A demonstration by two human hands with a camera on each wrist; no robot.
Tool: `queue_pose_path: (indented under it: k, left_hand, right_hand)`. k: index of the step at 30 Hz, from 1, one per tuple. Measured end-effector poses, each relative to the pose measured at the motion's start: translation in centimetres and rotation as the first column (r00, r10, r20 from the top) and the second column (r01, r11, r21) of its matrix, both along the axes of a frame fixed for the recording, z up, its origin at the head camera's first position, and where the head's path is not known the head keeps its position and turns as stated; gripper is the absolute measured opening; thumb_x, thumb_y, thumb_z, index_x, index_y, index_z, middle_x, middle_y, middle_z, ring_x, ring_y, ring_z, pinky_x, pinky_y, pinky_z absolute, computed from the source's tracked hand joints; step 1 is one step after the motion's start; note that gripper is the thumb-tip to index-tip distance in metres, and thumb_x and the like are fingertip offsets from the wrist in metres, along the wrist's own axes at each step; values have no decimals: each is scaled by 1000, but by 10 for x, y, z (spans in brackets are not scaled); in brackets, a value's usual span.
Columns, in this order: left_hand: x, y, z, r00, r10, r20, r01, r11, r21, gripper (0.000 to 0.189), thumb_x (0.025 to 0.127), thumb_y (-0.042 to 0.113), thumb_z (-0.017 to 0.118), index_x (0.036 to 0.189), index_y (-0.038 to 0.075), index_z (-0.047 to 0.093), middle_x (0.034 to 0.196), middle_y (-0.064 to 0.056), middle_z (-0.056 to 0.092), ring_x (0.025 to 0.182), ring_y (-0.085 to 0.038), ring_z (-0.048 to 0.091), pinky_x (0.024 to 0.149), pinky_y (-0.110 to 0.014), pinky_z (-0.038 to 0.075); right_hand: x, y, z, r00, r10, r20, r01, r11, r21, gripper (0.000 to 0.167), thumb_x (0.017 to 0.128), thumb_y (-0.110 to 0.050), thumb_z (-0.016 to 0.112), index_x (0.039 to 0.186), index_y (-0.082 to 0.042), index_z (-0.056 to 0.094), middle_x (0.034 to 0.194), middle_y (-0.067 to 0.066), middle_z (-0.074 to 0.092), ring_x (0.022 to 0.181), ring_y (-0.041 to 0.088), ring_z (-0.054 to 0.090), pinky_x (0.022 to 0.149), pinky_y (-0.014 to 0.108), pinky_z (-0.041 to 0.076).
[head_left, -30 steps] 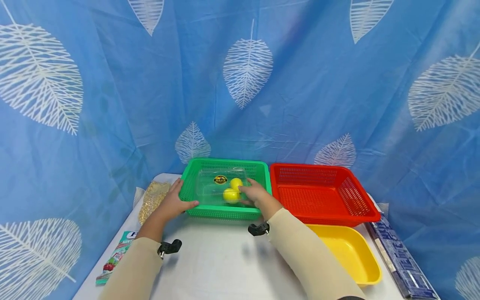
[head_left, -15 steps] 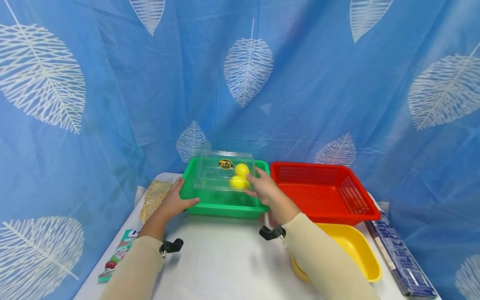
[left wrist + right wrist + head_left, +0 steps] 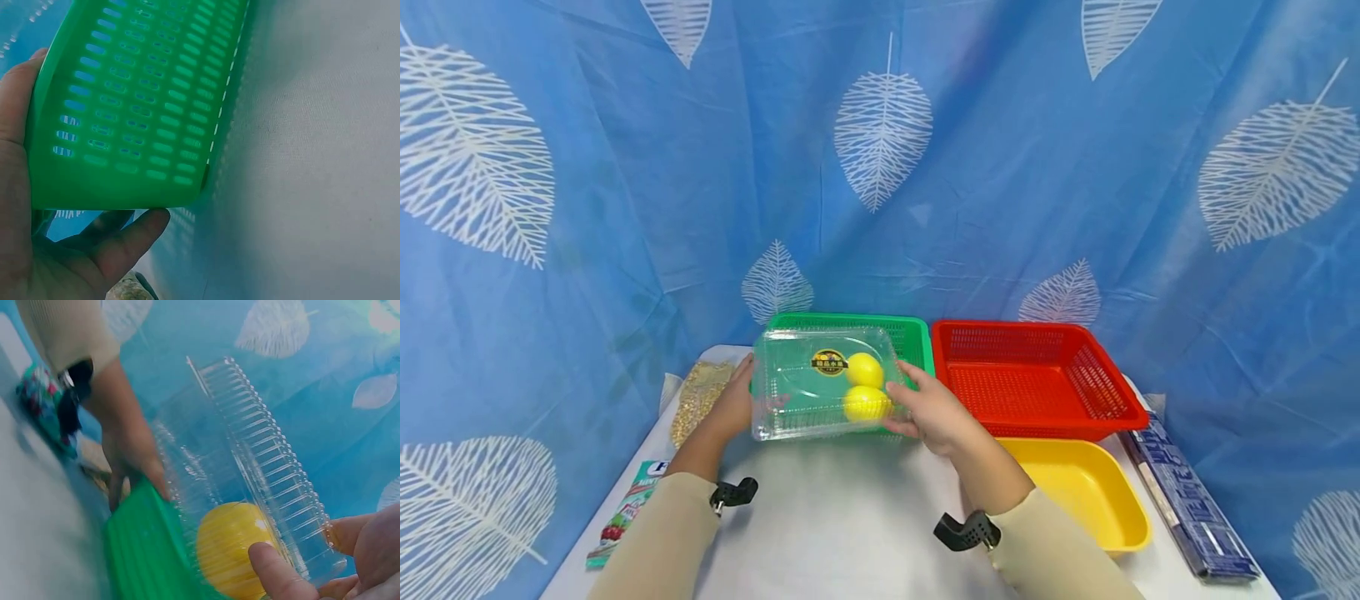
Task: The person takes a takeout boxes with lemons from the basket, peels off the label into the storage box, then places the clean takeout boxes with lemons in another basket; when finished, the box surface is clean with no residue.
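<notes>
In the head view my right hand (image 3: 936, 414) holds the right end of a clear plastic fruit box (image 3: 801, 400), tilted over the green basket (image 3: 850, 320). Two yellow fruits, like lemons, show through it at the right: an upper lemon (image 3: 865, 369) and a lower lemon (image 3: 867, 405). The right wrist view shows a thumb on the near side of the box wall and fingers behind it. My left hand (image 3: 733, 408) grips the green basket at its left end, partly behind the box. Seen from the left wrist, this hand (image 3: 69, 256) wraps the corner of the basket wall (image 3: 119, 181).
A red basket (image 3: 1015, 396) stands right of the green one, with a yellow tub (image 3: 1075, 492) before it. A long blue package (image 3: 1195, 508) lies at the right edge. At left lie a bag of grains (image 3: 698, 400) and a green packet (image 3: 625, 508). Behind hangs a blue curtain (image 3: 970, 208).
My right hand has lifted the clear box with the lemons out of the green basket and drawn it nearer. The left hand stays at the basket's left end.
</notes>
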State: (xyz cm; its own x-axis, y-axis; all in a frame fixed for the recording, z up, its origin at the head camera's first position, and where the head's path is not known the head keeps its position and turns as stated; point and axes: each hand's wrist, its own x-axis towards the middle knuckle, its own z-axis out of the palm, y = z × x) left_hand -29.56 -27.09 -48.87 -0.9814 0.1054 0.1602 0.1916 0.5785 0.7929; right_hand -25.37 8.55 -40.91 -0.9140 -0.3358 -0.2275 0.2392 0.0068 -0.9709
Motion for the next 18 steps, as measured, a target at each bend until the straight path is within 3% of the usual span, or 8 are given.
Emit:
queue_pose_path:
  k: [2,4,5,8,11,15,18]
  left_hand:
    - [0,0,0,996,-58,-63,61,996,62,95,89,28,82,166,16,27,171,-19,25,155,-46,28,120,-69,30]
    - [0,2,1,994,-81,-67,89,989,115,94,88,21,82,165,13,28,166,-21,33,149,-47,38,117,-67,37]
    - [1,2,1,997,-67,-40,71,992,106,97,89,24,82,166,10,26,166,-22,32,148,-49,38,115,-68,39]
    - [4,2,5,998,-9,69,5,998,64,106,90,34,81,168,6,14,172,-24,16,154,-55,23,117,-73,31]
    - [4,-1,6,991,41,128,-38,999,-27,114,89,44,78,168,4,5,176,-20,-3,158,-53,2,122,-75,16]
    - [-3,-4,3,989,45,138,-34,996,-84,118,88,48,78,167,1,5,175,-23,-3,159,-52,1,124,-72,17]
    - [-5,-3,4,983,67,170,-48,992,-114,119,89,52,78,168,3,4,175,-21,-5,158,-53,3,122,-73,22]
  right_hand:
    - [11,3,-3,1000,31,-3,-31,999,-10,68,107,-21,59,167,-18,27,161,26,36,110,34,73,87,38,64]
    - [22,6,-9,998,59,0,-59,998,-16,67,107,-20,59,166,-16,28,159,28,37,106,30,74,86,38,64]
    - [27,7,-11,998,71,2,-70,997,-16,67,107,-20,59,166,-16,28,158,29,39,105,29,74,86,38,64]
    - [39,10,-19,996,93,0,-93,996,-14,67,106,-20,60,166,-16,29,157,30,38,106,26,74,86,41,64]
    - [48,14,-25,995,98,-10,-98,995,-12,68,105,-21,62,165,-19,32,160,30,32,108,25,73,85,42,64]
    - [59,22,-31,995,102,-2,-102,995,-6,67,103,-21,66,164,-22,37,162,28,28,106,24,72,83,44,65]
    - [65,29,-36,994,111,17,-111,994,7,67,102,-21,67,163,-22,39,149,26,44,102,22,70,82,44,65]
